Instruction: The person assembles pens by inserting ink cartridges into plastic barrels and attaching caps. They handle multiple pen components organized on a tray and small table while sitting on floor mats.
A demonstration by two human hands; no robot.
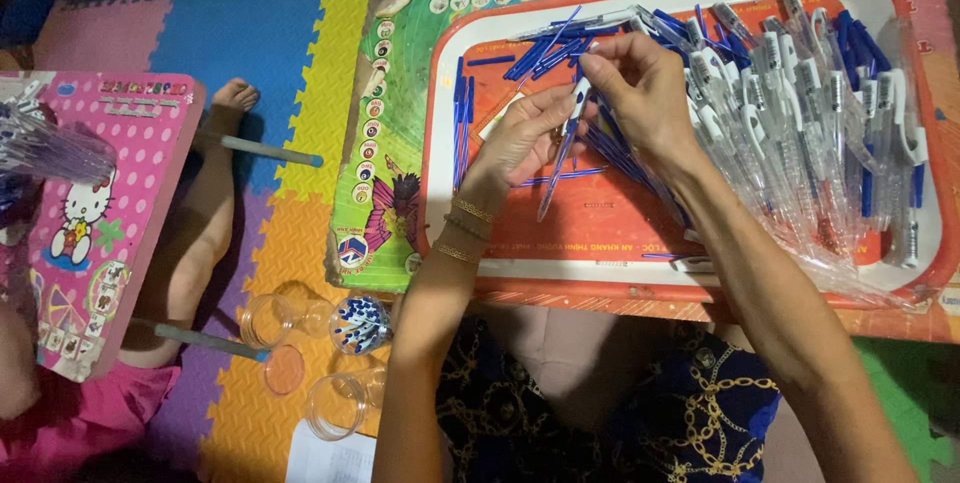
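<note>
Both hands meet over one pen [562,148], a slim clear plastic barrel with a white collar and a blue refill inside. The right hand [640,93] pinches its upper end, thumb and fingertips closed on the collar; the left hand [520,138] closes its grip on the barrel just below, so the pen hangs slanted between them, its tip pointing down and toward the person. Three thin gold bangles [462,228] ring the left wrist.

Under the grip lies a shallow tray [440,73], rectangular with rounded corners, a red rim and a white and red floor. Just beyond and to the left of the fingers, thin blue refills [540,53] lie scattered, too many and too crossed to count. To the right of the grip a large heap of finished pens [800,113], clear with white clips and blue ends, fills that side of the tray; their number cannot be told.

The tray sits on a low table [385,143] with a glossy printed top. Left of and nearer than the hands, on the foam puzzle floor mat [290,23], stand about four clear round cups [335,405], one holding small blue and white caps [358,323]. Well to the left is a second table [95,223], pink and dotted, with another person's bare foot [235,98] beside it.
</note>
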